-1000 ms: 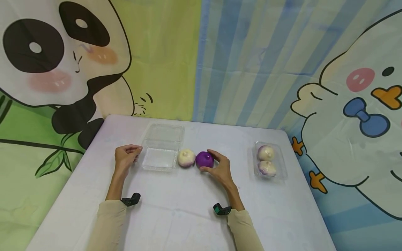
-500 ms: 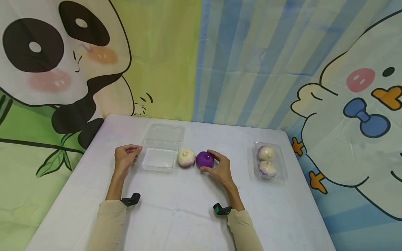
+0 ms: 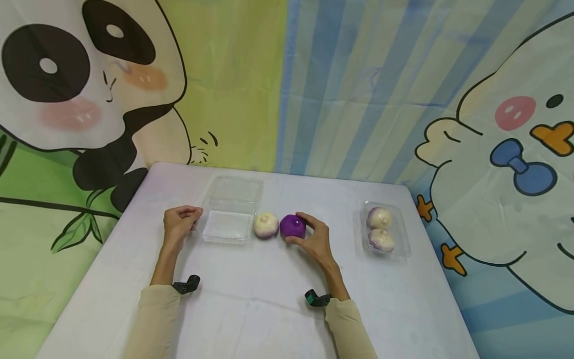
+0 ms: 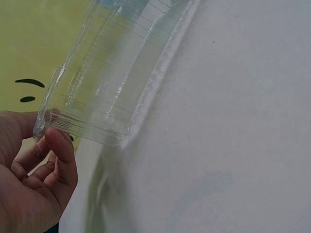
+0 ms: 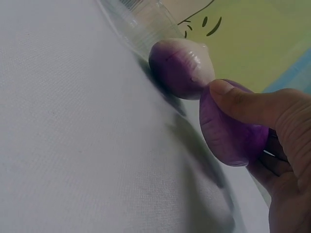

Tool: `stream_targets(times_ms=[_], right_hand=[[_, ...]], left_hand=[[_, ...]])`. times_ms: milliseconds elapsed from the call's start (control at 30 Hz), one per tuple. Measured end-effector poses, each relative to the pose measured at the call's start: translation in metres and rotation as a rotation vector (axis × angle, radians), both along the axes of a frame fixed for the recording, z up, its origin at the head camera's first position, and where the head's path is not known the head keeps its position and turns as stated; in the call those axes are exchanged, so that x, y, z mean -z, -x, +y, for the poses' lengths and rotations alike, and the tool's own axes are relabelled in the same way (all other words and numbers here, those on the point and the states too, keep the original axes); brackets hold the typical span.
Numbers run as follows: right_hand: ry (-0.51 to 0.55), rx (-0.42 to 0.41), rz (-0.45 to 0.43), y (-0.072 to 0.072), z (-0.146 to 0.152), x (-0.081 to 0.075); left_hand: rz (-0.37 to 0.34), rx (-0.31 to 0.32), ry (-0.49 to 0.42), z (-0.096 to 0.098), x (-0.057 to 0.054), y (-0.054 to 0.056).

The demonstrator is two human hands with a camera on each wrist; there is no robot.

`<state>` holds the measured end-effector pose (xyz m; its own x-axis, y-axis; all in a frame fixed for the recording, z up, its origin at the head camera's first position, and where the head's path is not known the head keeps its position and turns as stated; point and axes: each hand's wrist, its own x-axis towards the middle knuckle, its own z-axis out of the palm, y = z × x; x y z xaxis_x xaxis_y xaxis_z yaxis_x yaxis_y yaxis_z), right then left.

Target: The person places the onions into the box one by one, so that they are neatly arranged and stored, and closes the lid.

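Left fingers are pinching the box, probably steadying it, while right fingers are gripping the purple onion.

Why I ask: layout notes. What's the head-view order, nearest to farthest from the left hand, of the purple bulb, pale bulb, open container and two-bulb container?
1. Open container: pinched by the left hand.
2. Pale bulb: right of the open container.
3. Purple bulb: right of the pale bulb.
4. Two-bulb container: on the far right.
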<state>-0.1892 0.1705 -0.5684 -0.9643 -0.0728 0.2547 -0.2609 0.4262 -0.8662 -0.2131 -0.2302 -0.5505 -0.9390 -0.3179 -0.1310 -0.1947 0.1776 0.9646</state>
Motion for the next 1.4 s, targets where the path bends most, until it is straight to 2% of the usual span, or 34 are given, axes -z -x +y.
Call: stream_targets(times_ms=[300, 733, 1167, 1400], right_hand=[[0.0, -0.012, 0.025, 0.0, 0.001, -0.003], [0.012, -0.026, 0.013, 0.0, 0.0, -0.013], [0.042, -0.064, 0.06, -0.003, -0.003, -0.022], [0.037, -0.075, 0.046, -0.003, -0.004, -0.024]], left_hand=[[0.0, 0.001, 0.006, 0.0, 0.001, -0.001], [0.0, 0.006, 0.0, -0.001, 0.0, 0.0], [-0.003, -0.008, 0.006, -0.001, 0.002, -0.002], [0.0, -0.011, -0.009, 0.001, 0.002, -0.002]])
